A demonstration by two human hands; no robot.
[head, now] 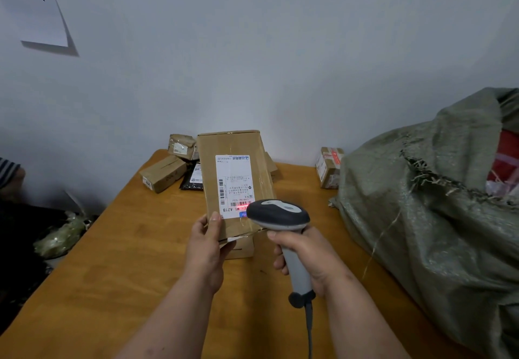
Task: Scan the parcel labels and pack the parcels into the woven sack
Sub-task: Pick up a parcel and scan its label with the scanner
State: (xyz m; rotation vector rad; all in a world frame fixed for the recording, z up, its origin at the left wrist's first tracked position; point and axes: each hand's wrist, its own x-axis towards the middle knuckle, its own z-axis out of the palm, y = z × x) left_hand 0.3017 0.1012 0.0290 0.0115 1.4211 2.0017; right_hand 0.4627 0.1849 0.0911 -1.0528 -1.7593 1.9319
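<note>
Scanning | left hand (206, 246) grips tall brown cardboard parcel (233, 179) | right hand (304, 257) clasps grey handheld scanner (278, 214), red beam on white label (235, 186) | next: parcel into green woven sack (427, 190)

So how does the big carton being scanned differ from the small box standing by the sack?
The big carton is tall and flat, gripped by the left hand, tilted up with red scanner light on its white label. The small box is far smaller, untouched, resting on the table beside the woven sack, and carries a red-marked label. Both are taped brown cardboard.
</note>
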